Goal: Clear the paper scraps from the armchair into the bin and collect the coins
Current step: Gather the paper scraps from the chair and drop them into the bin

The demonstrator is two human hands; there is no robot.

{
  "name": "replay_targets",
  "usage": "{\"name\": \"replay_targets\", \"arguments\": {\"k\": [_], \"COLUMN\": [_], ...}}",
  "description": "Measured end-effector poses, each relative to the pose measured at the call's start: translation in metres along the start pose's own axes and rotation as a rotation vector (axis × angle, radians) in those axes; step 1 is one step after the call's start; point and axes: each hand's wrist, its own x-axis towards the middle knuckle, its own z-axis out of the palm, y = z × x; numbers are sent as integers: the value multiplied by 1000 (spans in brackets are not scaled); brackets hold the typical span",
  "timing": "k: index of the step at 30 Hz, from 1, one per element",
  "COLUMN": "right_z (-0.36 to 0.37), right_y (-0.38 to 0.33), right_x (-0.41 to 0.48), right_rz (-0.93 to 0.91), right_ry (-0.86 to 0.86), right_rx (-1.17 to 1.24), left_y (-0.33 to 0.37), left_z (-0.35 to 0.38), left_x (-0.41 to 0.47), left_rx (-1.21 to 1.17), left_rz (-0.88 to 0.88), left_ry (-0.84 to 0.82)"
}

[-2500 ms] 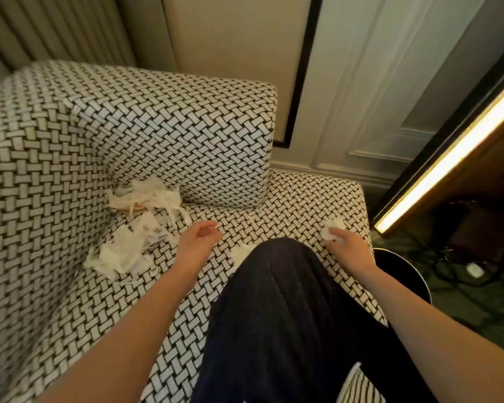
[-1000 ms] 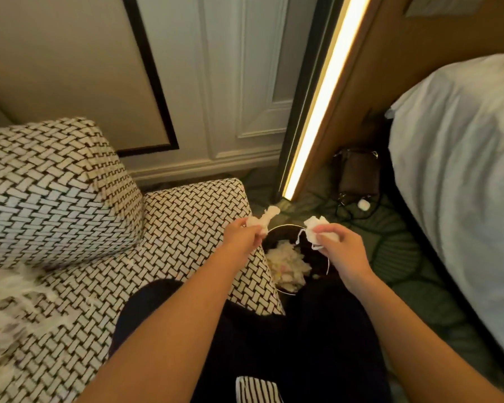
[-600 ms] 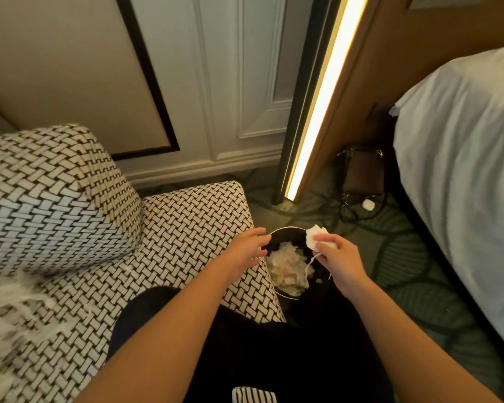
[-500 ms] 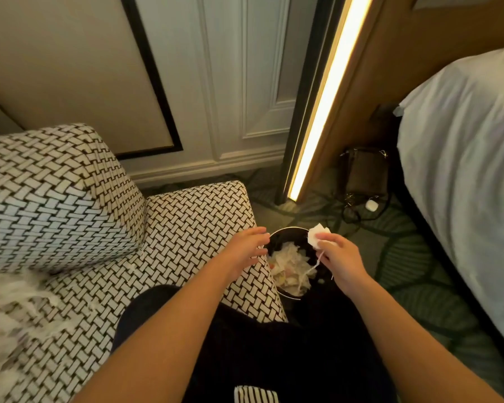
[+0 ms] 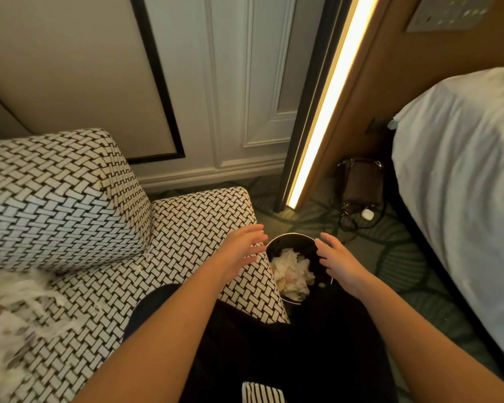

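Note:
A black round bin (image 5: 288,238) stands on the floor by the armchair's right front corner, with white paper scraps (image 5: 292,271) piled inside. My left hand (image 5: 243,247) hovers over the seat corner left of the bin, fingers spread and empty. My right hand (image 5: 336,261) hangs over the bin's right rim, fingers straight and empty. On the black-and-white woven armchair (image 5: 105,274) a blurred heap of white paper scraps (image 5: 15,312) lies at the far left of the seat. No coins are visible.
My dark-trousered knee (image 5: 245,344) rests against the seat front. A white-sheeted bed (image 5: 460,193) fills the right side. A dark bag (image 5: 361,181) with cables and a white plug lies on the green carpet beside a lit vertical strip (image 5: 323,103).
Both hands carried scraps from the seat to the bin. The left hand let go first, then the right dropped its white scrap; both hands are now empty above the bin.

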Motion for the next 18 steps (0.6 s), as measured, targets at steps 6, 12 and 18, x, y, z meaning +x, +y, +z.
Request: {"name": "replay_targets", "arguments": {"k": [6, 12, 18], "right_z": [38, 109, 199], "right_y": [-37, -76, -91], "right_x": [-18, -43, -66], "right_rz": [-129, -278, -414], "right_ry": [23, -62, -220], "right_rx": [-51, -105, -255], "left_y": [2, -4, -35], "left_z": [-37, -109, -183], "left_x": [-30, -69, -116], "left_rx": [-38, -142, -222], "left_rz": [81, 150, 175], "left_ry": [31, 194, 389]}}
